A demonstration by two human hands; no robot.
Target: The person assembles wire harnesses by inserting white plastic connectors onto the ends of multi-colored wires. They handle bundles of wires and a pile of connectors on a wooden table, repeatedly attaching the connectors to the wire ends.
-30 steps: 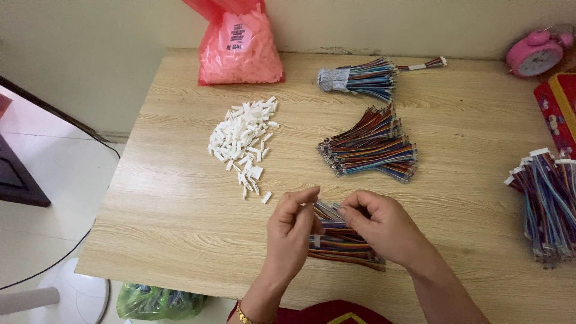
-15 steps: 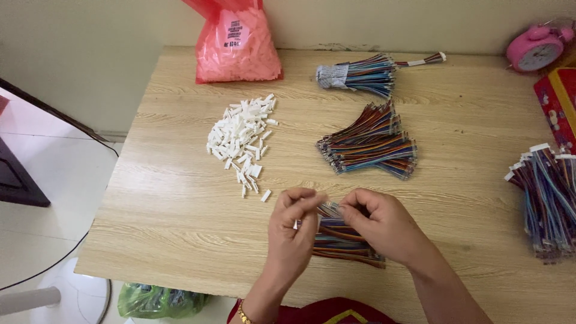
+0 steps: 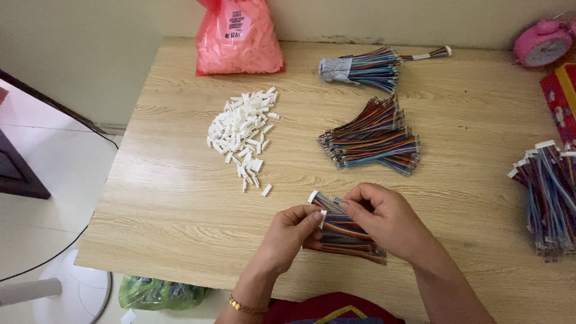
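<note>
The fingertips of the left hand (image 3: 288,237) are closed in a pinch on a small white connector (image 3: 323,218), which sits at the end of a flat ribbon of coloured wires (image 3: 351,230). The right hand (image 3: 387,219) is just beside it; its thumb and first fingers are closed on the same ribbon, a little further along the wires. The two hands almost touch each other above the near edge of the wooden table (image 3: 168,198).

Under the hands lies a small pile of finished ribbons (image 3: 348,246), and one white plug (image 3: 312,196) shows at its upper left corner. On the left wrist there is a thin gold bracelet (image 3: 243,306).

Further away, in the middle of the table, a heap of loose coloured wires (image 3: 372,138) spreads like a fan. To the left of it is a pile of white plastic connectors (image 3: 243,129), with a few single pieces lying apart near the hands. At the far edge stands a pink plastic bag (image 3: 240,39) full of white parts, and beside it a tied bundle of wires (image 3: 360,66). At the right edge lies another bundle of wires with white plugs (image 3: 549,192), and a pink alarm clock (image 3: 543,45) is in the far right corner.
</note>
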